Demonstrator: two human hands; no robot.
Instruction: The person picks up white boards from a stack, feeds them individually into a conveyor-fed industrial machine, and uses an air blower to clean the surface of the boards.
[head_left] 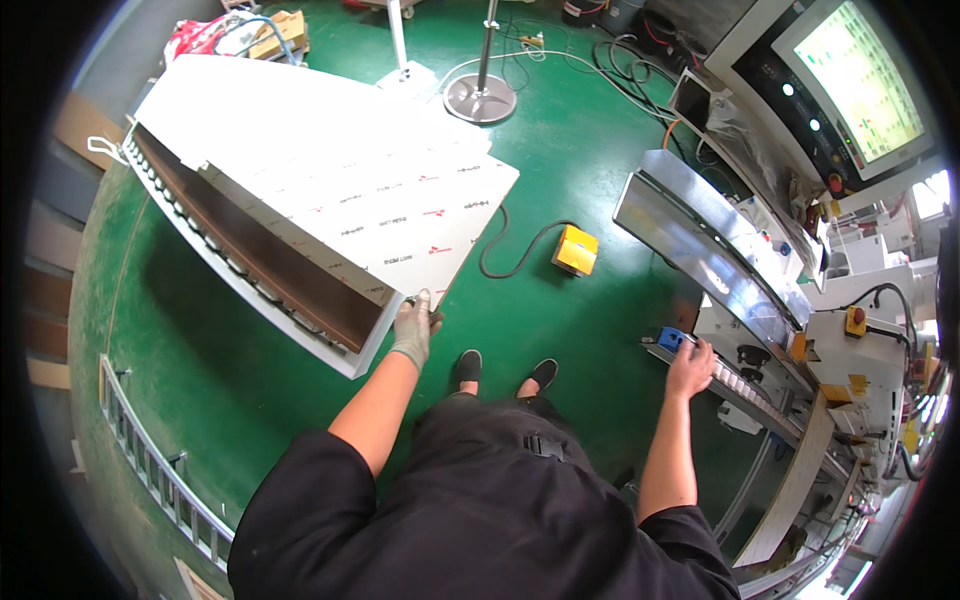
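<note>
My left hand (411, 330), in a pale glove, is closed round the near corner of a white panel (420, 240) covered in printed film. The panel lies slanted over a long white-sided stand (240, 262) with a brown inside, and its far end is washed out by glare. On the right, my bare right hand (690, 369) rests with curled fingers on a rail of small pale rollers (742, 386), part of a machine. A blue block (671, 340) sits just beside its fingertips. What lies under the right palm is hidden.
A yellow foot pedal (576, 250) with a black cable stands on the green floor ahead of my feet. Farther off is a round metal stand base (480, 98). A lit control screen (858, 80) hangs at the upper right. A metal ladder-like frame (160, 465) lies at the left.
</note>
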